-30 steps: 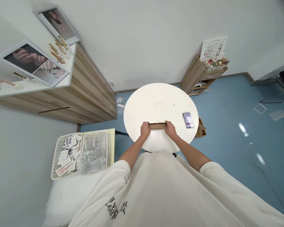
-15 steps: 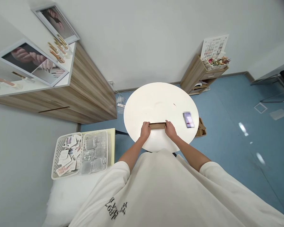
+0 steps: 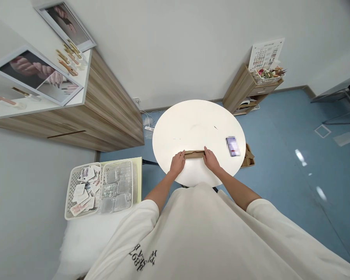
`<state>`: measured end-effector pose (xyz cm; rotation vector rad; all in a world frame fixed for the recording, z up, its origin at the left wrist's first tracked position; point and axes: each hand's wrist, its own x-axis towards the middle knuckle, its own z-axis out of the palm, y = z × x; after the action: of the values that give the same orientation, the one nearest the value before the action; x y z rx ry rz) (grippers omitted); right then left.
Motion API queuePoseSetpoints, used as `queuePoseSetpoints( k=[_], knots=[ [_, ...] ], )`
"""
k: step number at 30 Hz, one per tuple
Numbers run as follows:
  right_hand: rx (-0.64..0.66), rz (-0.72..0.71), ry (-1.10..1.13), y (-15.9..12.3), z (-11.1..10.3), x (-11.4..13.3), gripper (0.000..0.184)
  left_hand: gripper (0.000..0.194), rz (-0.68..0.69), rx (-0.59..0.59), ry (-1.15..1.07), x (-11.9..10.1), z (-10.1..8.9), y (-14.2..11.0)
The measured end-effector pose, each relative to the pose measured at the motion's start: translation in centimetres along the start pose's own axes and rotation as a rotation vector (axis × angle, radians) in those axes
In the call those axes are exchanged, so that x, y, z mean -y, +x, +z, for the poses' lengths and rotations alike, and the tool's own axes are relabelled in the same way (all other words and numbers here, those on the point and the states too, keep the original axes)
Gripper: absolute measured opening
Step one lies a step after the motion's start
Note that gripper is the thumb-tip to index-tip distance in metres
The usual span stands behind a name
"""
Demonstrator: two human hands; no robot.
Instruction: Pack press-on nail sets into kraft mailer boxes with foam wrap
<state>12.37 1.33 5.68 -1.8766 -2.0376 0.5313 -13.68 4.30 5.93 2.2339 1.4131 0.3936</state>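
A small, narrow brown cardboard box [image 3: 194, 154] lies on the round white table [image 3: 192, 120], close to its near edge. My left hand [image 3: 177, 162] is at the box's left end, its fingers bent over the corner. Around the right end my right hand [image 3: 211, 159] is closed, with the thumb side along the near face. A crumpled-looking brown flap shows along the box's top. What is inside the box cannot be made out.
A blurred purple phone-like item [image 3: 232, 146] lies on the table's right side. Below that edge stands an open cardboard carton [image 3: 248, 157] on the floor. White baskets [image 3: 68, 194] with cards and clear boxes are at left, beside a wooden cabinet [image 3: 113, 105].
The dark gap along the box's far edge has given way to brown cardboard. My left hand has shifted slightly left and its fingers have moved; my right hand stays at its end.
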Motion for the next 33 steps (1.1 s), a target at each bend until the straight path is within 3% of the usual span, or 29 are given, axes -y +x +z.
queuePoseSetpoints(
  k=[11,18,33],
  knots=[
    [0.1,-0.011,0.018,-0.1,-0.5,-0.9,0.066,0.048,0.012,-0.015,-0.015,0.3,0.2,0.4],
    [0.052,0.069,-0.056,0.7,-0.8,0.6,0.057,0.046,-0.002,-0.02,0.015,0.2,0.3,0.5],
    [0.027,0.156,0.113,1.7,-1.2,0.6,0.041,0.043,-0.039,0.028,-0.009,0.0,-0.7,0.8]
  ],
)
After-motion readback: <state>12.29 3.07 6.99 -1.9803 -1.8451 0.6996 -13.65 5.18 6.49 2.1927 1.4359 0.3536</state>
